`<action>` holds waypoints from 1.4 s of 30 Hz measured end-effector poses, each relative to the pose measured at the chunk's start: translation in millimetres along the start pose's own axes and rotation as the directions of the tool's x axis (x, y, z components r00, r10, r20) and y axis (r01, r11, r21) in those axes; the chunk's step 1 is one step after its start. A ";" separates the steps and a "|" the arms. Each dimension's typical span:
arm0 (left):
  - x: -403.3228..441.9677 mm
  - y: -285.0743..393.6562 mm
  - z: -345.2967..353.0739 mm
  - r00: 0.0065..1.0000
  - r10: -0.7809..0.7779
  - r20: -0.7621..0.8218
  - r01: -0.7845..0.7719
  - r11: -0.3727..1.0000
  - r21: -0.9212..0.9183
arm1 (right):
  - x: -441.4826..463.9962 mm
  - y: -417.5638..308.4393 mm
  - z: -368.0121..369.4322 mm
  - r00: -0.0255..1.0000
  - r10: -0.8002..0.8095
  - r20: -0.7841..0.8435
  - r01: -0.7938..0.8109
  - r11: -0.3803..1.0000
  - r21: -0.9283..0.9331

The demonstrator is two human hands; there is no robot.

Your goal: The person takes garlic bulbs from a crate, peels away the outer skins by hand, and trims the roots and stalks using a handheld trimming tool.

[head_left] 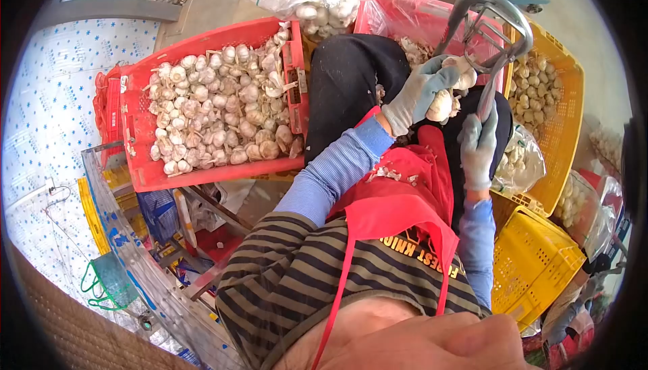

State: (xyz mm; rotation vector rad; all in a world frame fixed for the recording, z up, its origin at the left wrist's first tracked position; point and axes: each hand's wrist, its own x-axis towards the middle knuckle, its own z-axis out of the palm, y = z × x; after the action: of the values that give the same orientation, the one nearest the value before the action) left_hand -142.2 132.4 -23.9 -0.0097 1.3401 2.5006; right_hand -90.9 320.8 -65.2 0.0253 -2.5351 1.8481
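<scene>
Legibly printed: orange capitals (405, 252) on the striped shirt (290, 255), seemingly "EST KNI"; the lettering around them is partly hidden or hard to make out.
Red apron: its bib (398, 211) folds down beside that lettering, with garlic skins scattered on the cloth.
Left glove: the left hand (413, 97) has its fingers closed around garlic bulbs (441, 105), at least two showing, just beside the metal tool; whether they touch it I cannot tell.
Right glove: the right hand (479, 144) is wrapped about the grey handle of the metal tool (496, 66), thumb and fingers together on it.
Red crate: on the left, the crate (138, 144) holds many loose bulbs; pale marks beyond its outer side are too small to read.
Yellow crate: at the far right, this one (570, 117) holds peeled-looking heads; a second yellow crate (533, 255) stands nearer the body.
Snowflake sheet: white sheeting (40, 134) carries a blue pattern.
Clear bag: beyond the knees, a plastic bag (327, 9) contains more garlic.
</scene>
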 end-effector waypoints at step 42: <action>-61.0 -22.5 -10.6 0.999 -0.029 0.033 0.035 0.980 -0.196 | -29.4 -7.1 -71.7 0.980 -0.006 -0.201 0.019 0.998 0.064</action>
State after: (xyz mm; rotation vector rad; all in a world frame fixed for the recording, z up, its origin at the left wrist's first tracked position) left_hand -79.4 119.4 -39.1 -0.0355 1.0676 2.5849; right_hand -61.8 387.1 -36.9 -0.1384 -2.3349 1.8260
